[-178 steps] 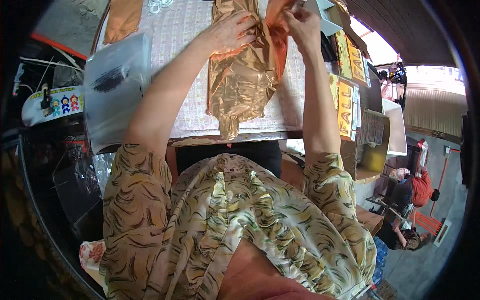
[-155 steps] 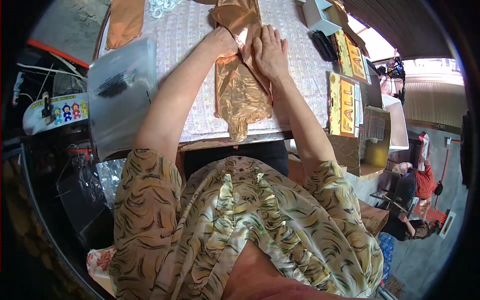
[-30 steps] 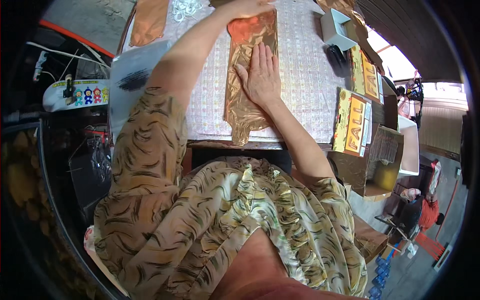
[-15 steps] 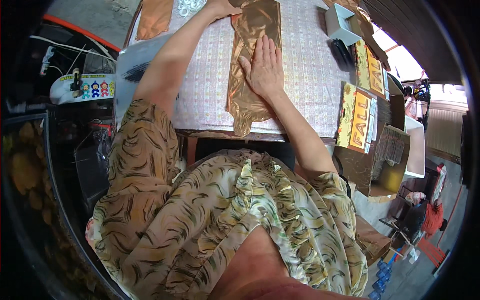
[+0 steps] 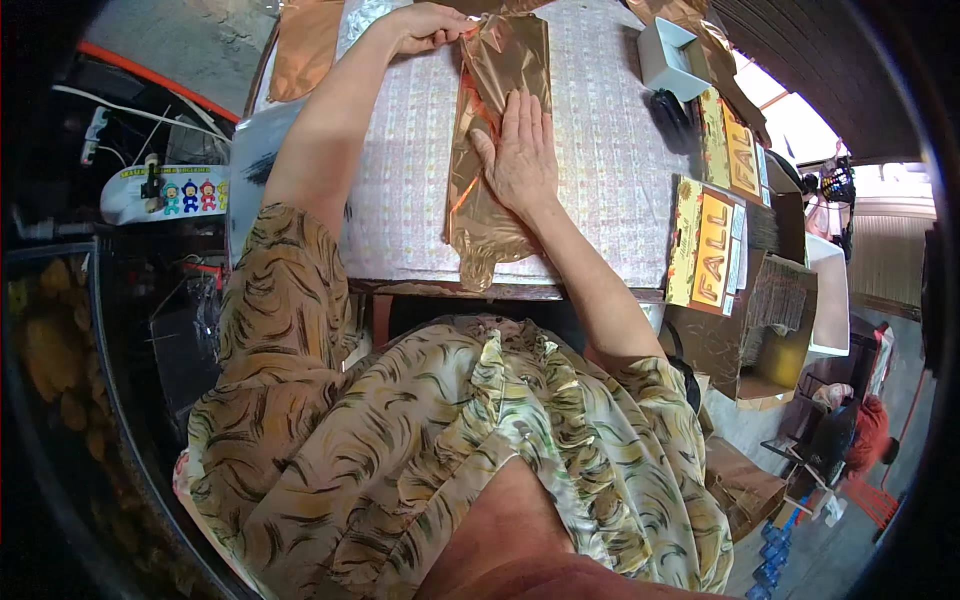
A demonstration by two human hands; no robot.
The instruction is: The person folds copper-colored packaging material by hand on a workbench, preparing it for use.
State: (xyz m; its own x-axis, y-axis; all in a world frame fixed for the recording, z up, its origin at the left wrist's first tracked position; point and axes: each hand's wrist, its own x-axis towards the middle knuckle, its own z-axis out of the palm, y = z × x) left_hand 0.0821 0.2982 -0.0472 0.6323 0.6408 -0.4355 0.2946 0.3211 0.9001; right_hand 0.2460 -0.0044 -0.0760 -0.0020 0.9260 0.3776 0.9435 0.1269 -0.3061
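A flat, shiny copper-coloured foil balloon (image 5: 515,62) lies lengthwise on the cloth-covered table (image 5: 605,160), its narrow tab towards me at the table's near edge. At its far left corner, my left hand (image 5: 430,28) pinches the foil between thumb and fingers. My right hand (image 5: 522,160) rests palm down on the middle of the balloon, fingers stretched out and the thumb apart. Under and beside that palm the foil is partly hidden. Along its left side runs a bright orange reflection or fold.
Another copper foil piece (image 5: 305,48) lies at the table's far left. On the right are a white open box (image 5: 672,62), a dark case-like object (image 5: 670,118) and yellow-orange printed packs (image 5: 708,245). A cardboard box (image 5: 770,340) stands beyond the right edge; a skateboard (image 5: 165,195) is at left.
My left hand has drawn slightly towards me and left, pulling the balloon's far corner. The balloon's left side has shifted and folds. My right hand stays flat on it.
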